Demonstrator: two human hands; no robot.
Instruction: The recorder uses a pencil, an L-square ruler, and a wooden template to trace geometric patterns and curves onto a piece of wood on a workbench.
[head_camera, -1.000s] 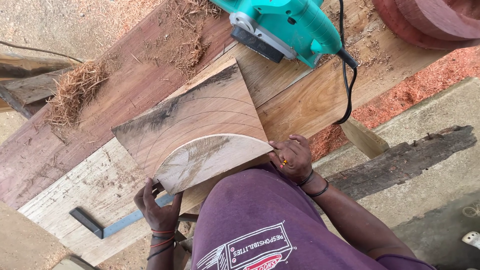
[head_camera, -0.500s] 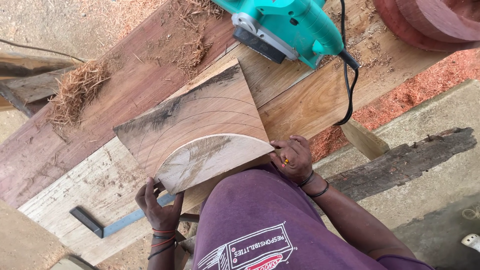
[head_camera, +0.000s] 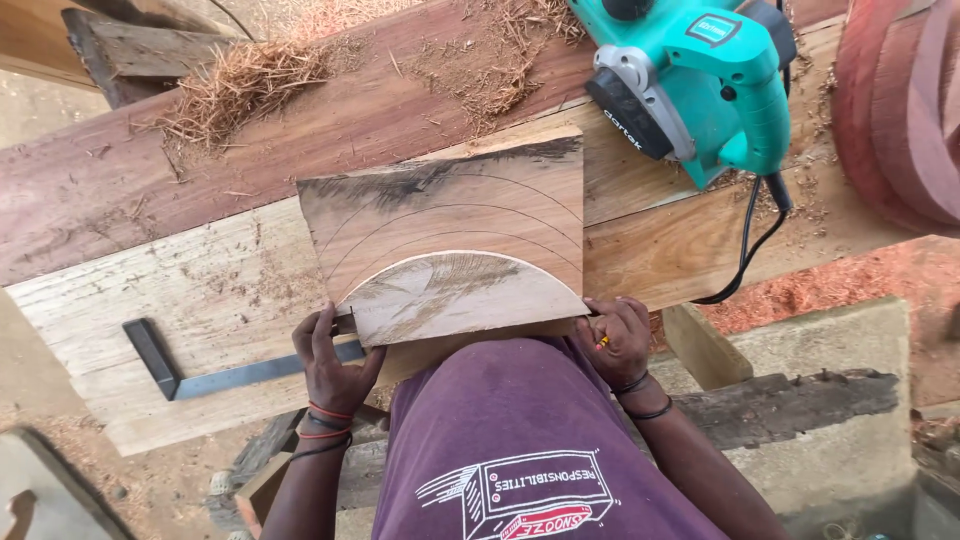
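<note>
Seen from above, nearest is the person's purple shirt, and beyond it a workbench of rough planks outdoors, with sandy ground, reddish sawdust and a concrete block to the right. Two hands are at the bench's near edge. The left hand, with red and black bands on the wrist, has its fingers spread and pressed against the left corner of a half-round template. The right hand is curled at the template's right corner, closed on something small and yellow that is too hidden to name. There is one template, a pale half disc lying flat; its straight edge runs left to right along the near side, tilted slightly, and its curve bulges away from the person. It rests on one darker board, also flat, with its long axis left to right and three curved lines drawn on it above the template. One try square lies left of the hands, its blade passing under the left hand. Farther off, one teal electric planer sits on the planks at upper right, its black cord trailing toward the person. Two heaps of wood shavings lie on the reddish plank at the far side, and curved red wood pieces stand at the far right.
</note>
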